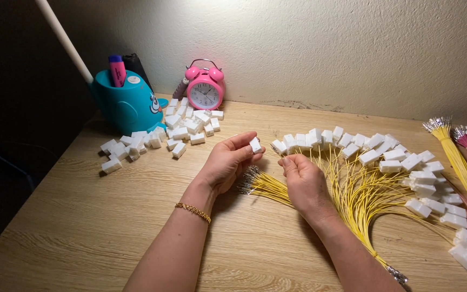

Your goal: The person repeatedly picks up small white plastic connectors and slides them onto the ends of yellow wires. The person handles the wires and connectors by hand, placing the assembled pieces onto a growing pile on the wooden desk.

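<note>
Lamplit wooden desk [109, 216]: left hand [228, 162] pinches a white connector [255, 145], right hand [305, 181] pinches yellow wires [268, 186] whose crowded strands could snag and tangle.

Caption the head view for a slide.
Left hand holds a white connector; right hand pinches yellow wires on a wooden table.

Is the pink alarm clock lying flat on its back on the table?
No, the pink alarm clock stands upright by the wall, beside the teal pen holder.
</note>
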